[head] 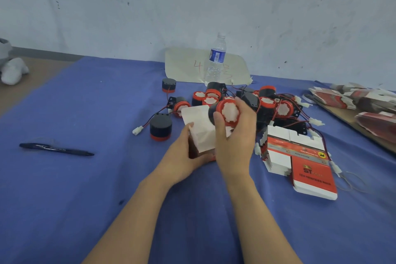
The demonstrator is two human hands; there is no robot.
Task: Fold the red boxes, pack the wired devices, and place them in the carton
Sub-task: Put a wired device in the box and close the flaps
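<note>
My right hand [235, 135] grips a round black wired device with a red rim and white centre [228, 112], held just above the open top of a folded box. My left hand [186, 156] holds that box [200, 133] from the left; its white flap stands up and a red edge shows at the bottom. Behind them lies a pile of several more black-and-red devices [267, 105] with red and black wires. To the right a stack of flat red and white boxes [300, 161] rests on the blue cloth. No carton is in view.
A clear water bottle [216, 60] stands at the back on a cream sheet [186, 66]. A dark pen [55, 149] lies at the left. More flat red boxes [364, 103] lie on a board at the right. Two loose devices [160, 128] sit left of the pile.
</note>
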